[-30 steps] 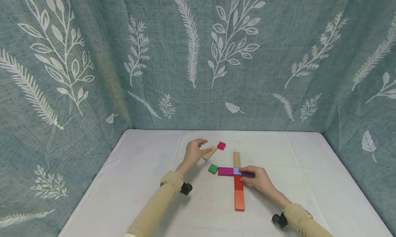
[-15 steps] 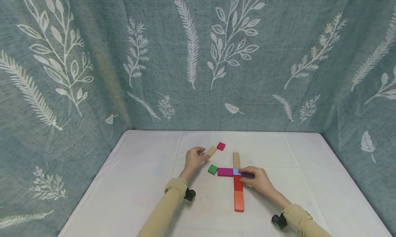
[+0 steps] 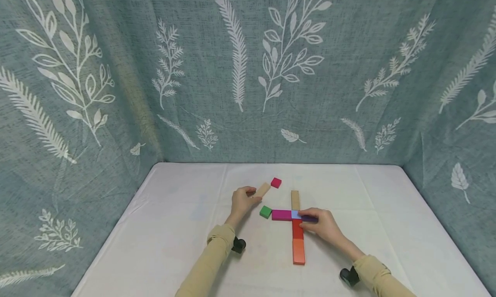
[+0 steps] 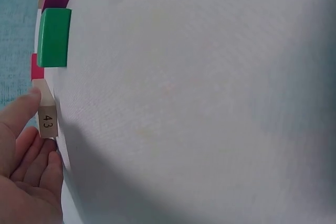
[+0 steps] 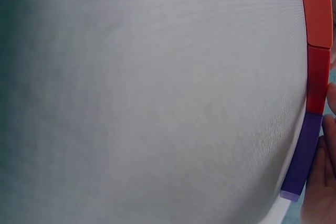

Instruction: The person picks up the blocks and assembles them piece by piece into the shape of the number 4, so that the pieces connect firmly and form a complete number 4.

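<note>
My left hand [image 3: 242,202] pinches the near end of a plain wooden block [image 3: 264,189] between thumb and fingers. In the left wrist view, the number 43 shows on the end of that wooden block [image 4: 47,121]. On the right, my right hand [image 3: 324,224] holds a dark purple block [image 3: 311,219] between thumb and fingertips, covering part of it. This block forms the right arm of a flat cross, with a light blue block [image 3: 295,214] at its centre. A magenta block [image 3: 281,215], another wooden block [image 3: 295,200] and a red block [image 3: 297,229] make the other arms.
An orange block [image 3: 298,252] extends the red arm towards the person. Beside the magenta block's left end lies a green block [image 3: 265,211]. A small crimson block [image 3: 276,183] sits just past the held wooden block's far end. Patterned cloth [image 3: 255,133] hangs behind the white table [image 3: 368,193].
My left hand has come down and nearer to the wooden block's near end, and its fingers have drawn in around it. The right hand stays on the purple block.
</note>
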`<move>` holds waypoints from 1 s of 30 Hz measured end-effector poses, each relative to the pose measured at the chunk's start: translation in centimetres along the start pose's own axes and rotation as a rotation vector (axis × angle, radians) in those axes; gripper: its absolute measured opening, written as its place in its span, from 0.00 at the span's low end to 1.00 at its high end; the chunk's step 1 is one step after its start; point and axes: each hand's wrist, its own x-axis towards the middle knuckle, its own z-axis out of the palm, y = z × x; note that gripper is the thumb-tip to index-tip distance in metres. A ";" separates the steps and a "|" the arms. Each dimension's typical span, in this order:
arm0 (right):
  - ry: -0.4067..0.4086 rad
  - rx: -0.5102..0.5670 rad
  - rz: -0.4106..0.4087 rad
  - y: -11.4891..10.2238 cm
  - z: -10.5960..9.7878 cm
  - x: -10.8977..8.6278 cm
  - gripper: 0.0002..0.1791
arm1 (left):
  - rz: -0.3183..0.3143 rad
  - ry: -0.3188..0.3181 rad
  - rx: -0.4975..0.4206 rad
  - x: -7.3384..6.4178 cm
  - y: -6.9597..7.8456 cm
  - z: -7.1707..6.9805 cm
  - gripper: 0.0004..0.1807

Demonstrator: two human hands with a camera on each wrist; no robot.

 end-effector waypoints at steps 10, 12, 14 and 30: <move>0.002 0.004 0.001 -0.2 -0.1 -0.1 0.19 | -0.050 0.021 -0.010 -0.1 0.5 0.3 0.14; 0.002 0.004 0.000 -0.2 -0.1 -0.1 0.19 | -0.069 0.031 -0.003 -0.2 0.6 0.4 0.14; 0.003 0.003 -0.001 -0.2 -0.1 -0.1 0.19 | -0.092 0.038 -0.004 -0.2 0.6 0.5 0.14; 0.001 0.001 -0.018 -0.1 0.1 -0.3 0.19 | -0.149 0.089 -0.017 -0.7 0.7 0.4 0.12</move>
